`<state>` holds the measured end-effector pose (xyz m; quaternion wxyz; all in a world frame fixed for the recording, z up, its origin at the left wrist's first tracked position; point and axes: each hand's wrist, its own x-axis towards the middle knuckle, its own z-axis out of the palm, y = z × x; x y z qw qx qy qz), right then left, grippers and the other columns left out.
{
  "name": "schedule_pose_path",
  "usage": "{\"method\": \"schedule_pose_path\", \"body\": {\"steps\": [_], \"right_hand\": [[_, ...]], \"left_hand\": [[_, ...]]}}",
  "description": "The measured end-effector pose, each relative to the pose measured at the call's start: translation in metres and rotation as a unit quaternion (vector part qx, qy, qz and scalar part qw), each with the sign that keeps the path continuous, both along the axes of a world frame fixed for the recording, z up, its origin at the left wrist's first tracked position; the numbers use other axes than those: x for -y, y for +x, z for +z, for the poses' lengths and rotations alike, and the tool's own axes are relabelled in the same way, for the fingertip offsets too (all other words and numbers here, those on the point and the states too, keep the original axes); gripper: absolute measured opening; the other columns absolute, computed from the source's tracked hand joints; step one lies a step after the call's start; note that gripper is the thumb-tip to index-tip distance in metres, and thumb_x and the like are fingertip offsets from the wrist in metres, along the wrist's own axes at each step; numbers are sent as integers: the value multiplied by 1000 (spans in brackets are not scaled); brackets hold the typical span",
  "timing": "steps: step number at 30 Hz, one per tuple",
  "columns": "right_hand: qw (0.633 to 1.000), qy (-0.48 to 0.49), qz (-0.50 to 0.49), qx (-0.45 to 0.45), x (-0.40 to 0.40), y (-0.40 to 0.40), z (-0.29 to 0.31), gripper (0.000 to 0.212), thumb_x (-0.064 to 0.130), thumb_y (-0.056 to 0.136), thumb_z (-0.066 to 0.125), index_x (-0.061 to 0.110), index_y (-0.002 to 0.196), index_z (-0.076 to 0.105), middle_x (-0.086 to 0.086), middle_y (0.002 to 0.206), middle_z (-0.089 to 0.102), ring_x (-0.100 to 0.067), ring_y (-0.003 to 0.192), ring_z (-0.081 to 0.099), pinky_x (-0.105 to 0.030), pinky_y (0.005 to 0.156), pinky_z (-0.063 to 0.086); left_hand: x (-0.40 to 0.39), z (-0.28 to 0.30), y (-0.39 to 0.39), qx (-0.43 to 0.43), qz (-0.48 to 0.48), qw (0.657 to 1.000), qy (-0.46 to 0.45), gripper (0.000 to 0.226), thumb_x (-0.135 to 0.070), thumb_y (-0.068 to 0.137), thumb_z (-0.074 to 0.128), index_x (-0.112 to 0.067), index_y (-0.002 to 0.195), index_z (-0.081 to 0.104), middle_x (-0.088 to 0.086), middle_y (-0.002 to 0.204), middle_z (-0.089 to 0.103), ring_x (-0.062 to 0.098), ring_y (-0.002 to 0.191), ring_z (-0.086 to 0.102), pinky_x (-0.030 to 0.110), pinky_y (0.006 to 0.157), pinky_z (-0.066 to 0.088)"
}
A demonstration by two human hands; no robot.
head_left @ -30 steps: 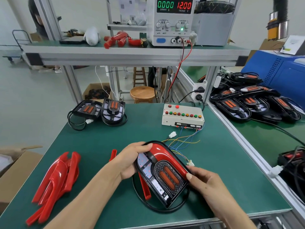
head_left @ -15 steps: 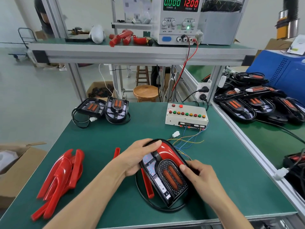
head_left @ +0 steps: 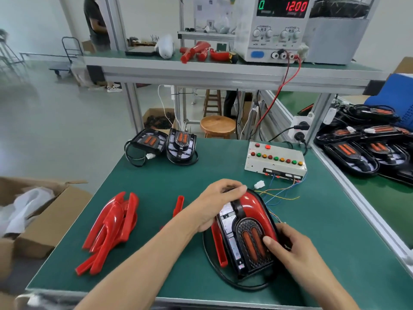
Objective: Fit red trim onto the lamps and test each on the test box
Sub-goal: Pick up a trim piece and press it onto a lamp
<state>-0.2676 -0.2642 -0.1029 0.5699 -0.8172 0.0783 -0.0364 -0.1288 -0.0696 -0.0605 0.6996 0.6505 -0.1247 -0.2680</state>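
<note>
pwr supply (head_left: 277, 30) on shelf | stool (head_left: 218, 126) | cardboard box (head_left: 42, 218) left

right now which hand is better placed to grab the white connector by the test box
Left. The left hand rests on the far end of the lamp, close to the white connector in front of the test box. The right hand grips the lamp's near right edge, farther away.

- My left hand (head_left: 214, 204) is bare: no glove, ring or watch.
- My right hand (head_left: 288, 249) is bare too, its nails trimmed short.
- Both forearms enter from about six o'clock, uncovered, no sleeve in view.
</note>
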Motion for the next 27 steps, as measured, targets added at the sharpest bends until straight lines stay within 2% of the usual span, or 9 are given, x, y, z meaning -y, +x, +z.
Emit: {"method": "schedule_pose_path", "body": {"steps": [3,6,8,12,15,18,21,24,27], "right_hand": [[999,14,-39,12,1,2,-9,7,22,94,69,19,96,75,1,87,78,-6,78,69,-16,73,52],[991,55,-123,12,1,3,-20,8,27,91,69,24,92,77,3,83,79,-3,72,68,-11,68,51],[985,45,-166,-2,2,7,-25,6,27,92,71,26,88,76,4,78,78,-11,71,68,-8,62,49],[982,31,-188,-2,-2,10,-22,10,23,92,73,15,99,74,0,81,77,3,64,66,4,58,41],[986,35,-166,-2,-8,10,-19,10,18,93,72,10,99,73,-5,83,75,18,51,58,7,55,38],[986,40,-160,4,-9,10,-18,6,14,93,71,10,98,72,-4,82,74,17,48,57,7,54,38],[985,47,-167,4,-9,9,-17,6,17,94,70,12,92,73,-12,83,76,0,53,62,1,55,43],[984,54,-171,8,-6,7,-19,7,20,94,71,14,91,74,-5,74,76,-8,56,61,-2,55,45],[984,57,-170,6,-3,7,-22,8,22,94,70,15,91,74,2,71,75,-7,55,62,-4,55,46]], "left_hand": [[-4,2,-1,69,113,991,12,15,-40,101,61,-30,108,68,-3,119,71,10,115,64,41,111,47],[-42,6,-3,189,268,941,87,14,-32,100,61,-29,87,67,-8,89,74,7,85,69,37,88,58],[-83,4,-8,275,326,879,213,15,-30,95,65,-30,80,64,-19,77,68,1,70,63,16,68,50],[-158,0,-16,303,342,736,499,11,-33,96,60,-25,89,62,-8,90,64,20,81,62,30,69,39],[-189,1,-19,274,316,658,626,27,-44,98,53,-18,93,58,4,96,66,33,89,66,34,67,38],[-191,-1,-21,230,243,637,694,33,-54,91,63,-22,94,57,4,101,71,31,97,69,32,68,37],[-184,-6,-20,209,200,636,715,38,-57,84,71,-22,94,60,2,103,70,29,98,70,32,69,40],[-178,-12,-19,201,176,642,718,36,-48,85,75,-21,106,64,1,110,68,29,102,69,33,71,43],[-175,-14,-17,200,178,651,710,25,-38,89,74,-20,99,61,3,112,68,29,102,68,34,70,42]]}}
